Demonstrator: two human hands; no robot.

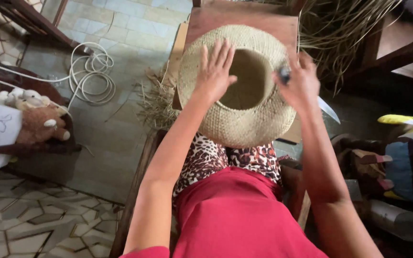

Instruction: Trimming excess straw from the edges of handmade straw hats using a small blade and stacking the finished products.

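Note:
A woven straw hat (235, 125) lies upside down on my lap, its hollow crown facing up. My left hand (214, 71) rests flat on the brim's left side, fingers spread and pointing away from me. My right hand (298, 82) is closed on a knife (327, 109) with a dark handle at the brim's right edge. The pale blade points down and to the right, past the hat.
A wooden stool (242, 16) stands just beyond the hat, with loose dry straw (345, 33) heaped at the upper right. A coiled white cable (92, 71) lies on the tiled floor to the left. Stuffed toys (37, 117) sit left; colourful cloth items (407, 153) sit right.

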